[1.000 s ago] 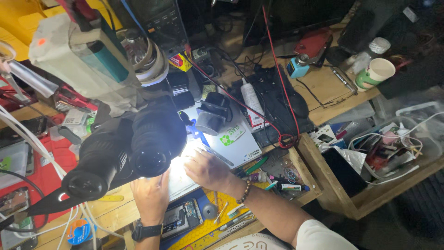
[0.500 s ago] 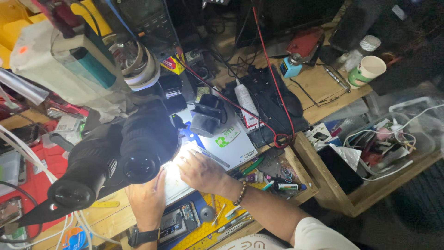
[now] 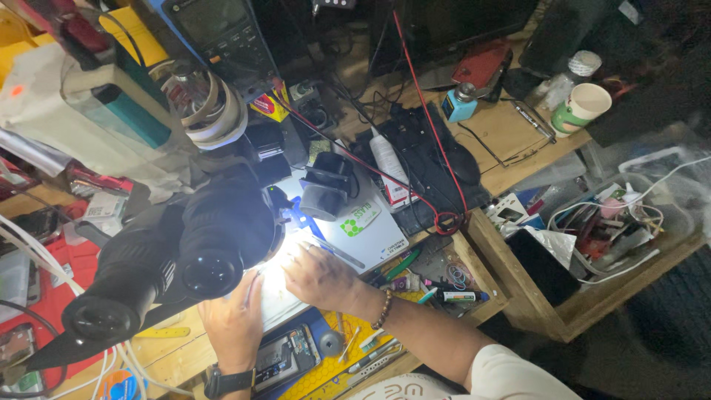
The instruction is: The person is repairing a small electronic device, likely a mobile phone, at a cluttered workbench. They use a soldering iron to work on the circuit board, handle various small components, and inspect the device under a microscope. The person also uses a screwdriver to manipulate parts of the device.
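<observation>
My left hand [image 3: 233,318], with a black watch at the wrist, lies on the bench with its fingers reaching under a black stereo microscope [image 3: 200,244]. Beside it, my right hand [image 3: 322,275], with a bead bracelet on the wrist, rests with curled fingers at the edge of a brightly lit white work pad [image 3: 274,296]. The glare and the microscope body hide both sets of fingertips and whatever lies between them. A thin pale tool shaft shows by my left fingers. An opened phone [image 3: 285,355] lies on a yellow mat [image 3: 329,363] just below my hands.
A white box with a green sticker [image 3: 370,230] carries a small black device [image 3: 326,189]. A red wire [image 3: 422,111] crosses the bench. Tape rolls [image 3: 211,111], a meter [image 3: 222,37], a blue bottle [image 3: 459,104] and a cup [image 3: 581,107] stand behind. A wooden tray of cables [image 3: 622,222] sits right.
Both hands stay at the lit spot under the microscope. Only the head view has shifted a little.
</observation>
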